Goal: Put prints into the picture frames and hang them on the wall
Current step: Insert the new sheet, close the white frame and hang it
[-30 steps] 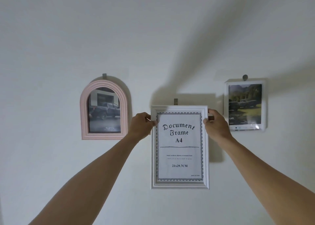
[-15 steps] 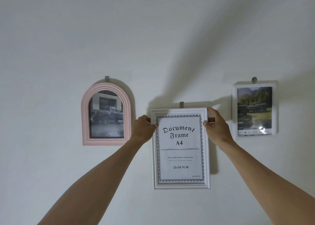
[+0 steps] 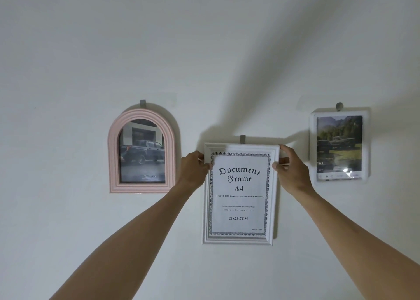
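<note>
Both hands are pinching the upper side edges of the white rectangular document frame [image 3: 238, 194], left hand [image 3: 195, 168] and right hand [image 3: 289, 168] closed on it, against the wall under a grey hook [image 3: 242, 138]; likely stiff, light, glazed and fragile.

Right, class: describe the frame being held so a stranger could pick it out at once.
On the white wall hang three frames in a row. The middle white frame hangs lowest, gripped by both hands. Unlike the pink arched frame and the small white frame, it shows printed text, not a vehicle photo.
</note>
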Tool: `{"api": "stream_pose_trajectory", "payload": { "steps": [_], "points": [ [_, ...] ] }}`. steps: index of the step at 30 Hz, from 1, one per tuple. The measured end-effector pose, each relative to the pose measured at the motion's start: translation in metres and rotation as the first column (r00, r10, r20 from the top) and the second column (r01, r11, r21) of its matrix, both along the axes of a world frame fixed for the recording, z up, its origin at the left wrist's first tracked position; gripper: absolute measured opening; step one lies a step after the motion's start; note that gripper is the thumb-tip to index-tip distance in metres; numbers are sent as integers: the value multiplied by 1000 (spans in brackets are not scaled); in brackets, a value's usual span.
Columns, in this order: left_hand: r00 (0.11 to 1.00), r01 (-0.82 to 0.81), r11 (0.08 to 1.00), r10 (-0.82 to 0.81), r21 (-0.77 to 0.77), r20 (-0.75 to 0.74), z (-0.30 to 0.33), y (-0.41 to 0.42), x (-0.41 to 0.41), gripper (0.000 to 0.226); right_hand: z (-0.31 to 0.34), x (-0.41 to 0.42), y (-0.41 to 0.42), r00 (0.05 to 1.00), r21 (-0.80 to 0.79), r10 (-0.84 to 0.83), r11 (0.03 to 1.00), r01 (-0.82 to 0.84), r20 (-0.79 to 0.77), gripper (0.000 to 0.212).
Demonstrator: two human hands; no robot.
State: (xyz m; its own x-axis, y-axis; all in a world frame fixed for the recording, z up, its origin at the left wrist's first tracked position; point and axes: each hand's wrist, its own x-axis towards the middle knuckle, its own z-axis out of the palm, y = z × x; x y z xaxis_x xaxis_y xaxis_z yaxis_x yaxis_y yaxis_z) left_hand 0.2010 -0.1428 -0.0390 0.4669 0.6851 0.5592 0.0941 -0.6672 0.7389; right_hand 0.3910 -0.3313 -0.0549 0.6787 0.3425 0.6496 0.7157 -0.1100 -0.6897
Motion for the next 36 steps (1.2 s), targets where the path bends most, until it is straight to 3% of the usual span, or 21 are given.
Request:
{"api": "stream_pose_trajectory", "payload": {
  "steps": [7, 20, 36],
  "points": [
    [995, -89, 995, 90, 36, -32, 1, -4, 4, 24, 0, 1, 0, 998, 8, -42, 999, 42, 41, 45],
    [997, -39, 999, 37, 28, 72, -2, 0, 5, 15, -4, 0, -3, 999, 75, -36, 997, 35, 15, 29],
    [995, -74, 997, 72, 31, 71, -5, -4, -2, 30, -6, -1, -9, 1000, 103, -4, 995, 4, -3, 33]
  ]
}}
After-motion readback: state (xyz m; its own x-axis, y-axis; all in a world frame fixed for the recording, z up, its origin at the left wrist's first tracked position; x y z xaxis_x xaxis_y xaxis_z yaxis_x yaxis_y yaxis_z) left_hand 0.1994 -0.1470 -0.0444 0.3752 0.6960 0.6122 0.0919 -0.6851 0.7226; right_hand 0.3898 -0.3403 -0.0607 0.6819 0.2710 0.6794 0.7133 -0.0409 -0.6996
